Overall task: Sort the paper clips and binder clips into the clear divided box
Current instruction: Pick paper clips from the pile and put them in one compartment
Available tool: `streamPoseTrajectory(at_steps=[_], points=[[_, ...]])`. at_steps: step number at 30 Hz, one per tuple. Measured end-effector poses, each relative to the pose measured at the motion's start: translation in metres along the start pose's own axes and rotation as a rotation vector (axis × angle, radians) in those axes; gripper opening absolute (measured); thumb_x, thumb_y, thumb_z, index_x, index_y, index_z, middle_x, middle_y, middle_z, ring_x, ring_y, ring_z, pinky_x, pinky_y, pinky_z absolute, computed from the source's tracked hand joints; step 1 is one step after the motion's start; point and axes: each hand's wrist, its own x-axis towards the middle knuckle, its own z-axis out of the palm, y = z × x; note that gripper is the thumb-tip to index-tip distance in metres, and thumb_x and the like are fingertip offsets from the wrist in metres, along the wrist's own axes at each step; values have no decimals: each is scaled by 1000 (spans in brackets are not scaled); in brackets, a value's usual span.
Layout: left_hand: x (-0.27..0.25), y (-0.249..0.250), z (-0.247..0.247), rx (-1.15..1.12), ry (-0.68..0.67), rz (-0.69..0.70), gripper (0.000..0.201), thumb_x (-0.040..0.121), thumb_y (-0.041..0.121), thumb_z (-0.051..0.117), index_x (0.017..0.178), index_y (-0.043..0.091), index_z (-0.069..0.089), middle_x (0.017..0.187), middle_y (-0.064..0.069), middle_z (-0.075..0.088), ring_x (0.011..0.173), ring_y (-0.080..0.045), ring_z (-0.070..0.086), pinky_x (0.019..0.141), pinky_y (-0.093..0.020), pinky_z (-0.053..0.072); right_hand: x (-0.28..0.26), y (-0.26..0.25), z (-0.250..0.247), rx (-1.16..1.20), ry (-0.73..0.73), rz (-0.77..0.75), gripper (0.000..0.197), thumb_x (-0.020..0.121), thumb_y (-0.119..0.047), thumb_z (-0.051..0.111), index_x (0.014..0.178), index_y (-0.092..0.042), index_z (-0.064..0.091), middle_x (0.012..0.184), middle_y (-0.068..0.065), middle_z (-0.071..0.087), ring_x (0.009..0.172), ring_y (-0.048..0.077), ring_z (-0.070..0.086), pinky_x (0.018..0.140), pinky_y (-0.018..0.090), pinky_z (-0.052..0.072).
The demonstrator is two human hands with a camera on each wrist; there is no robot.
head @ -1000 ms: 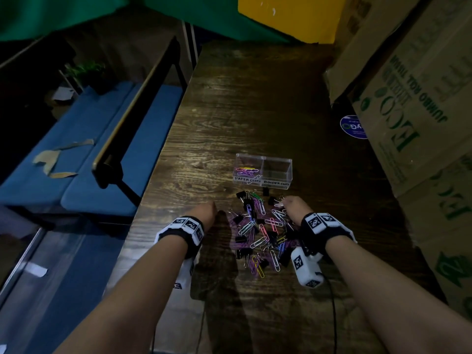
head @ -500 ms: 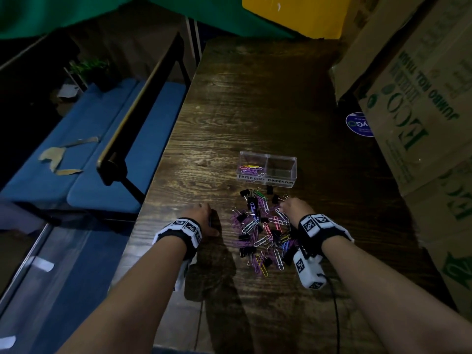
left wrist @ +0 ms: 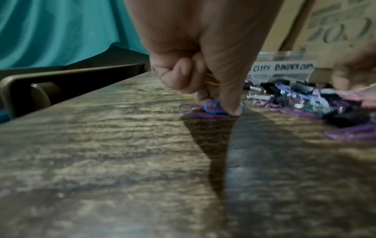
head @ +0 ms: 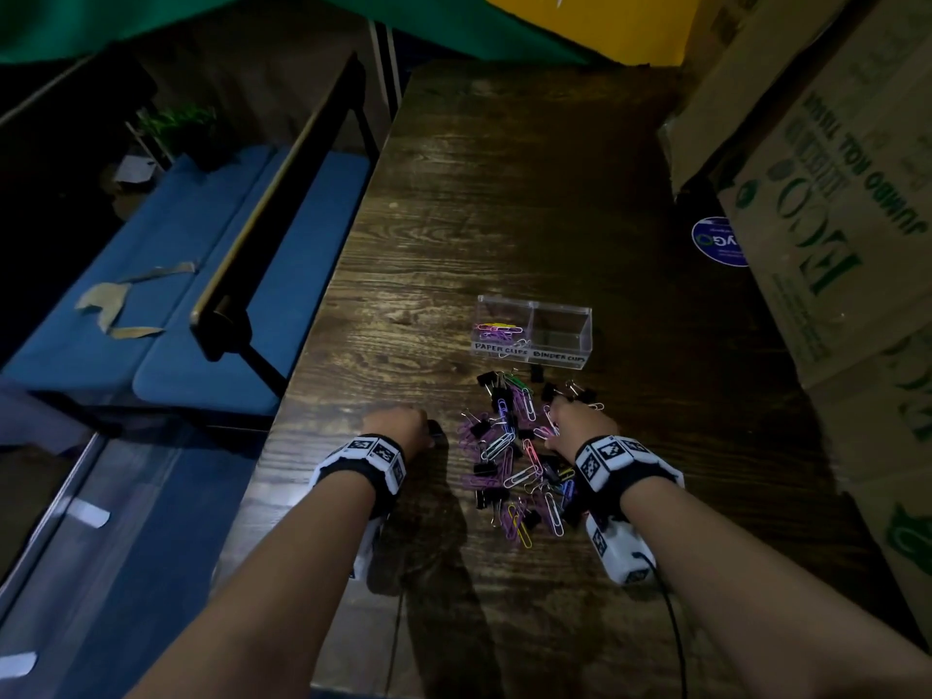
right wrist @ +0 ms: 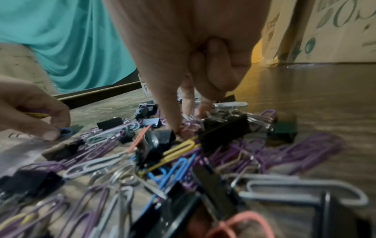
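The clear divided box (head: 533, 315) stands on the wooden table (head: 504, 194); its left half, labelled PAPER CLIPS, holds several coloured paper clips (head: 497, 331). A mixed pile of paper clips and black binder clips (head: 514, 446) lies in front of it. At the pile's left edge my left hand (left wrist: 218, 106) (head: 398, 428) pinches a blue paper clip (left wrist: 213, 107) against the table, with yellow paper clips (left wrist: 211, 80) tucked in its curled fingers. My right hand (right wrist: 189, 124) (head: 572, 416) reaches into the far right of the pile, thumb and finger pinching a pink paper clip (right wrist: 190, 127).
Large cardboard boxes (head: 832, 219) line the table's right side, close to the pile. A blue round sticker (head: 718, 242) lies beside them. Past the table's left edge stands a blue bench (head: 201, 295). A cable (head: 676, 638) runs from the right wrist camera.
My left hand has drawn back a little from the pile toward the left. My right hand stays at the pile's far right side. The box has not moved.
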Motion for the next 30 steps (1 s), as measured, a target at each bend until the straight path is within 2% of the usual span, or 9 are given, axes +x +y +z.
streamPoseTrajectory(at_steps=[8,11,14,17,21,23,24,26,30], points=[[7,5,-9,-265,13,20,33,99,25,41,125,12,56,128,-16,61,114,-31,60,95,-36,47,2,-6,-3,-3,15,-45,37,94,-13,49,129,-3,41,112,13,65,102,31,65,74,35,48],[10,17,-17,-425,-7,18,32,100,21,41,122,5,56,125,-20,61,113,-33,60,93,-36,47,7,0,-5,98,2,-23,21,95,-19,46,110,-5,51,85,8,61,89,28,63,68,30,43],[14,30,-21,-577,-17,24,23,102,13,39,106,-3,55,92,-21,66,80,-33,65,68,-33,54,12,9,-11,261,34,35,24,97,-24,40,102,-5,54,80,7,53,80,25,54,69,31,40],[15,38,-21,-713,-14,15,30,102,9,35,75,6,49,62,-2,48,44,-11,48,34,-10,35,13,17,-22,384,28,65,37,100,-22,34,119,0,55,102,18,57,96,30,57,80,36,41],[22,45,-27,-704,20,88,34,104,14,32,99,-1,63,85,-18,62,63,-18,53,57,-24,38,8,26,-30,521,22,142,37,102,-14,31,123,4,56,125,23,58,117,34,55,96,37,43],[23,51,-30,-666,36,106,45,105,21,29,110,-6,64,112,-25,65,92,-31,62,77,-31,44,11,31,-27,591,49,143,36,102,-18,32,92,-2,61,93,18,61,86,27,60,74,35,45],[23,54,-32,-641,35,104,49,105,26,27,114,-7,62,117,-25,64,103,-34,62,86,-34,45,10,33,-26,649,60,137,41,102,-26,35,71,-8,54,72,11,52,64,21,52,61,31,38],[24,58,-35,-562,19,103,54,104,36,27,121,-4,58,120,-24,64,110,-35,61,92,-36,46,13,36,-22,632,60,115,46,96,-37,48,57,-14,39,57,1,37,51,15,35,52,27,26],[30,67,-38,-404,51,165,42,104,31,31,119,2,57,120,-20,64,108,-31,62,89,-36,48,17,38,-21,576,-34,66,17,89,-11,61,73,-9,57,76,4,54,79,20,52,67,26,39]])
